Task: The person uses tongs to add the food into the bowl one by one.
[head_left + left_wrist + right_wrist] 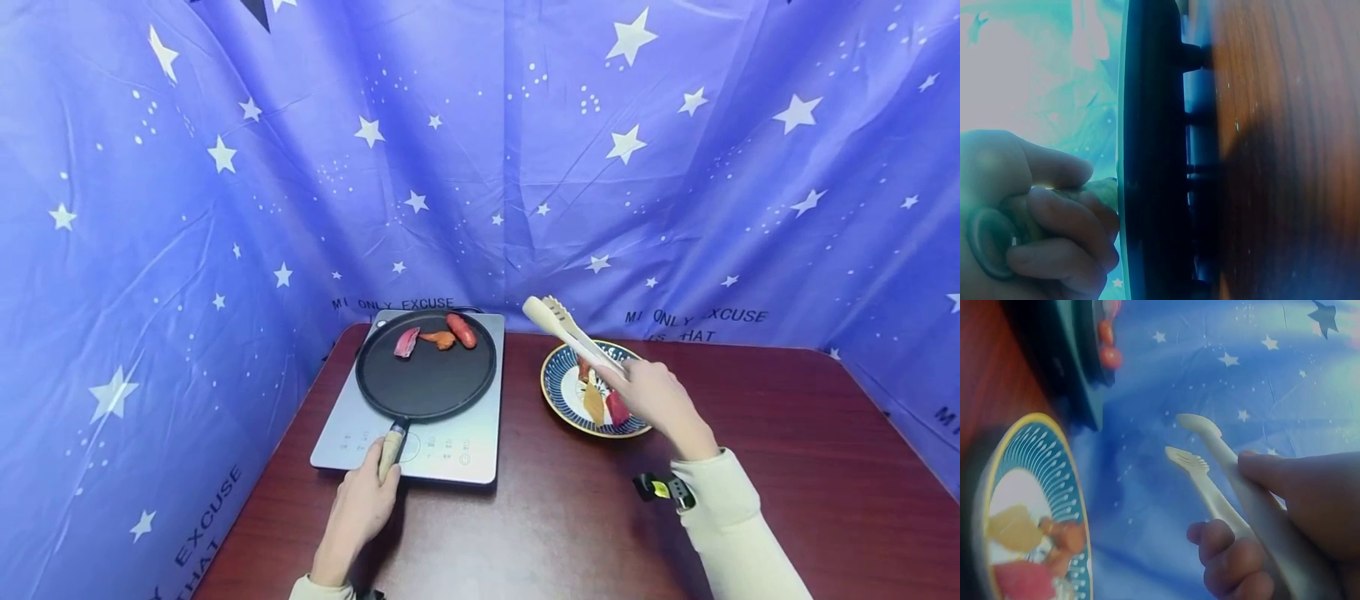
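Note:
My left hand grips the wooden handle of a flat black frying pan; its fingers curl round the handle in the left wrist view. In the pan lie a red sausage, a small orange-brown piece of food and a pink-and-white slice like meat. My right hand holds cream-coloured tongs above a blue-patterned plate. The tips of the tongs are apart with nothing between them. On the plate are a yellowish piece, a red piece and a brown piece.
The pan sits on a silver induction cooker at the left of a dark red wooden table. A blue curtain with white stars hangs behind and beside the table. The plate stands right of the cooker.

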Demonstrator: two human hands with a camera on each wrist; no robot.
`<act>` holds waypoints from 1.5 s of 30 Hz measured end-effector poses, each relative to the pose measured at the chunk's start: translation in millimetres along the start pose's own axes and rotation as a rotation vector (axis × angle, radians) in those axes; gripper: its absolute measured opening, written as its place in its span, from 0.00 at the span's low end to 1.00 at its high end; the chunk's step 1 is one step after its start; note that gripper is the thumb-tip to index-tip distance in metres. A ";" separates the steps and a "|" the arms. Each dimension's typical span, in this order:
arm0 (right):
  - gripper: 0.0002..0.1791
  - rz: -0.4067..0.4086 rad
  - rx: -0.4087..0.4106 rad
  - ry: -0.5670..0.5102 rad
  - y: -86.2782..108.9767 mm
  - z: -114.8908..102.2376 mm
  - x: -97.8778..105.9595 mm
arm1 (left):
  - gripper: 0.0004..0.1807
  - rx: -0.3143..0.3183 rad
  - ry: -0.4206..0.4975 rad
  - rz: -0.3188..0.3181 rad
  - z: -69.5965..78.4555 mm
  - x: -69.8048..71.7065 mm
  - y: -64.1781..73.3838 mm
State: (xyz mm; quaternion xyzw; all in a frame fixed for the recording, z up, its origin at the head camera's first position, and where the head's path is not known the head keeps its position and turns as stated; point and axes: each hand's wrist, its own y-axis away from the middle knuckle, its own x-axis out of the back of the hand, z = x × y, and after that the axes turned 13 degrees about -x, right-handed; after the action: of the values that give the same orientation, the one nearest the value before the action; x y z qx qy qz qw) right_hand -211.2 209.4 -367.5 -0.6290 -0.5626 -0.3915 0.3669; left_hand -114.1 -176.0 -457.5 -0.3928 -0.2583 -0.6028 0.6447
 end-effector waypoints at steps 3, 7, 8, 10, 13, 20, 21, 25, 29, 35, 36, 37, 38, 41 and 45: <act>0.29 -0.005 -0.004 0.008 6.9 12.2 -2.8 | 0.28 0.012 0.004 -0.008 1.0 1.4 1.5; 0.26 0.003 -0.004 0.039 15.1 28.9 -6.5 | 0.28 0.006 0.005 -0.002 0.7 1.8 2.5; 0.26 0.004 -0.004 0.046 17.2 33.1 -7.1 | 0.28 0.002 0.005 0.001 0.8 1.6 2.3; 0.27 -0.001 -0.018 0.068 21.5 41.0 -7.5 | 0.28 -0.004 0.006 0.004 1.0 1.0 1.7; 0.29 -0.021 -0.039 0.081 28.8 51.0 -7.8 | 0.28 -0.008 0.006 0.006 1.4 0.2 1.2; 0.29 -0.027 -0.069 0.097 45.1 67.0 -6.9 | 0.27 -0.007 0.004 0.010 0.0 -1.5 3.0; 0.29 -0.028 -0.074 0.100 46.9 68.8 -6.9 | 0.27 -0.006 0.003 0.009 -0.1 -1.6 2.9; 0.30 -0.035 -0.086 0.103 52.9 73.4 -6.4 | 0.27 -0.007 0.000 0.015 -0.3 -1.5 1.7; 0.29 -0.042 -0.095 0.102 58.7 76.5 -7.1 | 0.27 -0.006 -0.002 0.018 -0.2 -1.2 1.5; 0.30 -0.068 -0.121 0.112 64.6 82.1 -8.8 | 0.27 0.011 -0.001 0.008 0.0 -2.4 2.6; 0.30 -0.072 -0.126 0.113 65.5 83.1 -8.8 | 0.27 0.014 0.001 0.006 0.1 -2.9 2.6; 0.30 -0.076 -0.129 0.116 66.3 84.0 -8.7 | 0.27 0.013 0.000 0.003 0.3 -3.2 2.8; 0.31 -0.079 -0.131 0.117 67.2 84.6 -8.3 | 0.27 0.015 0.000 0.004 0.3 -3.5 2.8; 0.31 -0.081 -0.130 0.122 68.9 85.4 -5.6 | 0.27 0.005 -0.003 0.005 0.2 -4.0 2.2; 0.30 -0.069 -0.112 0.131 68.8 82.7 0.1 | 0.27 0.002 -0.005 0.019 -0.2 -2.9 0.8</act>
State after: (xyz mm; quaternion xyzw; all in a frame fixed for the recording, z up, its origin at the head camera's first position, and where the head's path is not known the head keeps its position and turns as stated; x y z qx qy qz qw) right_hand -136.1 277.3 -403.9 -0.6019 -0.5360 -0.4750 0.3532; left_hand -113.7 -174.5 -460.2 -0.3959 -0.2568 -0.5953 0.6503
